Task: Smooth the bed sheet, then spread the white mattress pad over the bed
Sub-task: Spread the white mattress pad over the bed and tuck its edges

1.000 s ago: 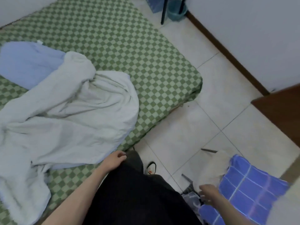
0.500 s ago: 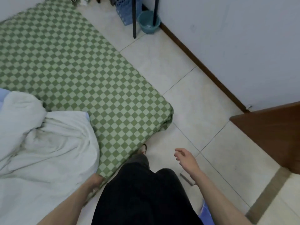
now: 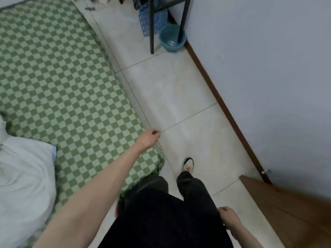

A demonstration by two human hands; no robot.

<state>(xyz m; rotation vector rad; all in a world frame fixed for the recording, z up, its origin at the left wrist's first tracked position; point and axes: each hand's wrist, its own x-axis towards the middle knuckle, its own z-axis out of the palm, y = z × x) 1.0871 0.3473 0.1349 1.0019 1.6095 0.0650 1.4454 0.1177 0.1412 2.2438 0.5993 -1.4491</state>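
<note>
Head view: left hand (image 3: 149,138) was curled over the bed sheet (image 3: 59,83) edge; grip untellable. White mattress pad (image 3: 23,179), at 8 o'clock, risked re-wrinkling it.

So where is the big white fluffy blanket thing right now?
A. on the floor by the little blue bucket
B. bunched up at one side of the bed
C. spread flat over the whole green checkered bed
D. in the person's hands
B. The white mattress pad lies crumpled in a heap at the left of the view, most of the green checkered sheet is bare, and neither the left hand nor the right hand touches the pad.
</note>
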